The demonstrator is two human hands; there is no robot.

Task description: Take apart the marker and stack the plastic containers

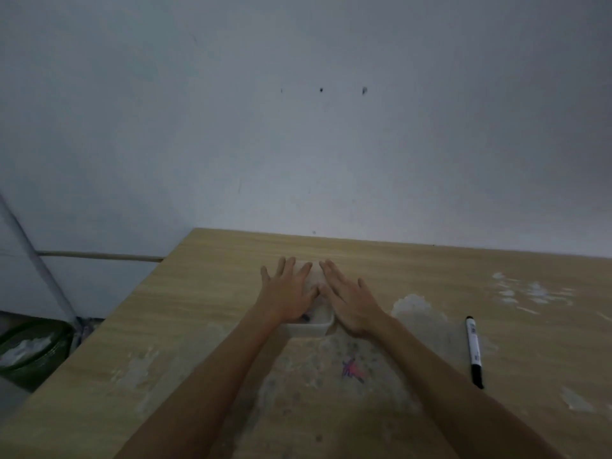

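Left hand (287,293) and right hand (351,301) flat, fingers spread, gripping nothing, likely steadying translucent white plastic container (309,327); black-and-white marker (474,351) lies well right.

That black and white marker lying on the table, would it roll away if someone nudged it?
Probably. The marker looks like a smooth round barrel lying flat on the wooden table, so a sideways nudge would likely roll it. It looks stiff and light, easy to lift. No clip shows that might stop it.
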